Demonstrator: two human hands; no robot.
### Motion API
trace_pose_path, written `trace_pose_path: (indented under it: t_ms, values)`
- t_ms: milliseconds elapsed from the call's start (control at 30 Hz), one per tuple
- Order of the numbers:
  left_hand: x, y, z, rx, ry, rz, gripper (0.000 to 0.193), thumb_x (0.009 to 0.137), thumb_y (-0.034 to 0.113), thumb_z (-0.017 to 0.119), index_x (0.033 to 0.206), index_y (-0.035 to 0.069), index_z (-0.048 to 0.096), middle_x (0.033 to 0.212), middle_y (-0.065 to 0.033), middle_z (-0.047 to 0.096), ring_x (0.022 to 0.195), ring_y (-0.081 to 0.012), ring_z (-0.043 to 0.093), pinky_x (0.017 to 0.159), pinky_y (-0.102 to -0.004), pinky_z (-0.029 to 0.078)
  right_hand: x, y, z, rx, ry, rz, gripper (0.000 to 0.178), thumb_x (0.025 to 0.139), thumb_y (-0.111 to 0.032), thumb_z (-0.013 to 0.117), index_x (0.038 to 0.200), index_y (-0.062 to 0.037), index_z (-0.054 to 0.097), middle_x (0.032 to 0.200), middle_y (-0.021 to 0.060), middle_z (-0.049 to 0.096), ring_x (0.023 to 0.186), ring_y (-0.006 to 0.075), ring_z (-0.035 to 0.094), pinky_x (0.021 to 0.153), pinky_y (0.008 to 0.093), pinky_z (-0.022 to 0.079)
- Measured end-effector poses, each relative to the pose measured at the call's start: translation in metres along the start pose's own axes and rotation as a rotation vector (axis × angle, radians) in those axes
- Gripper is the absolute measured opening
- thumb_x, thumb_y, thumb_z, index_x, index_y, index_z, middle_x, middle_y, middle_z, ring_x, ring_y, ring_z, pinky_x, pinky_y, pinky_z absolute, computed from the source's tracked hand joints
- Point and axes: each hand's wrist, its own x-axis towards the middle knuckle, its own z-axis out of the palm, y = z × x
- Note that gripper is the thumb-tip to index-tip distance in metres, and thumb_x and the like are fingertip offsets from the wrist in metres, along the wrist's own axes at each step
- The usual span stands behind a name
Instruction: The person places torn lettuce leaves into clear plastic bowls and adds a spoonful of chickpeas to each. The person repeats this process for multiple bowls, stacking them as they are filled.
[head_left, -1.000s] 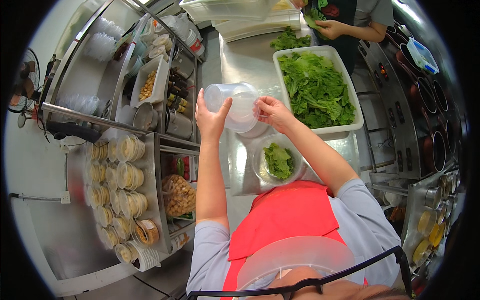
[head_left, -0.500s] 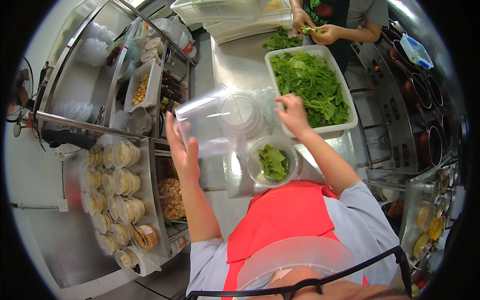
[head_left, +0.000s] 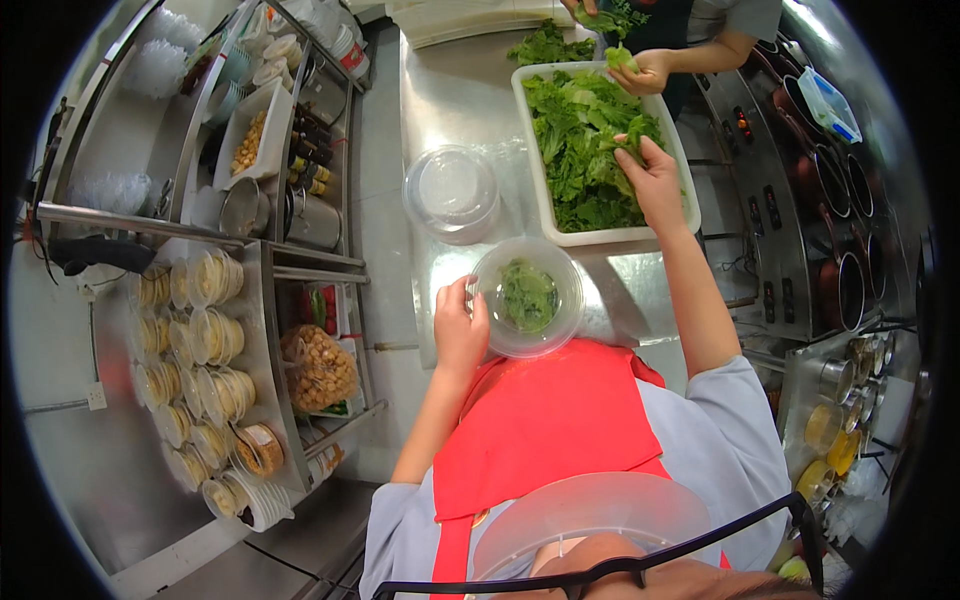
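At the near edge of the steel worktable, my left hand (head_left: 460, 328) has its fingers curled over the left rim of a clear round plastic bowl (head_left: 568, 300). Green lettuce leaves (head_left: 528, 294) show hazily through the plastic, as if a second bowl sits over them. Farther right, my right hand (head_left: 656, 185) reaches over a white tub (head_left: 598, 239) heaped with leafy lettuce (head_left: 575, 140). Its thumb and fingers pinch a lettuce leaf (head_left: 640, 132). A stack of clear lidded bowls (head_left: 452, 195) stands just beyond the left hand.
Across the steel table (head_left: 440, 100), a co-worker's hands (head_left: 645, 72) hold greens above the tub's far end. Loose lettuce (head_left: 548, 45) lies beside it. On the left, a shelf rack (head_left: 150, 225) carries several filled cups (head_left: 215, 335). Pans (head_left: 850, 290) line the right side.
My left hand has brought the raised clear container down over the lettuce bowl. My right hand has moved right and forward into the tub and taken lettuce. The whole view has shifted slightly.
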Motion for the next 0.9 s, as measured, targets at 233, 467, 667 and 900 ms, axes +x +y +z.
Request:
trace_pose_path:
  t_ms: [233, 467, 667, 900]
  values:
    - [0.01, 0.001, 0.006, -0.105, 0.007, -0.052, 0.026, 0.098, 0.008, 0.059, 0.122, 0.002, 0.068, 0.101, -0.0147, 0.063, 0.082, -0.0267, 0.062, 0.077, -0.0392, 0.052, -0.079, -0.085, 0.041, 0.01, -0.332, -0.322, 0.027, 0.091, 0.003, 0.071, 0.118, -0.0013, 0.07, 0.113, 0.0081, 0.068, 0.105, 0.0194, 0.065, 0.089, 0.0314, 0.054]
    - [0.011, -0.002, 0.002, -0.083, -0.025, 0.014, 0.025, 0.098, 0.009, 0.06, 0.122, 0.002, 0.067, 0.101, -0.0165, 0.063, 0.084, -0.0302, 0.063, 0.077, -0.0418, 0.052, -0.109, -0.063, 0.089, -0.576, -0.533, -0.542, 0.033, 0.076, 0.006, 0.074, 0.107, -0.0029, 0.072, 0.113, 0.0154, 0.067, 0.107, 0.0364, 0.063, 0.092, 0.0443, 0.053]
    - [0.011, -0.005, 0.0, -0.043, -0.043, 0.022, 0.026, 0.098, 0.011, 0.061, 0.123, 0.004, 0.066, 0.1, -0.0156, 0.064, 0.085, -0.0318, 0.065, 0.076, -0.0434, 0.053, -0.104, -0.035, 0.081, -0.517, -0.81, -0.364, 0.05, 0.076, 0.001, 0.08, 0.124, -0.0052, 0.068, 0.129, 0.016, 0.064, 0.122, 0.037, 0.061, 0.1, 0.0451, 0.054]
    - [0.01, -0.009, -0.002, 0.047, -0.111, 0.006, 0.025, 0.097, 0.011, 0.062, 0.121, 0.005, 0.066, 0.102, -0.0156, 0.067, 0.088, -0.0341, 0.068, 0.075, -0.0447, 0.054, -0.108, -0.017, 0.107, -0.954, -1.157, -0.114, 0.04, 0.084, -0.003, 0.073, 0.123, -0.0111, 0.069, 0.114, 0.0129, 0.07, 0.11, 0.0368, 0.066, 0.093, 0.0469, 0.057]
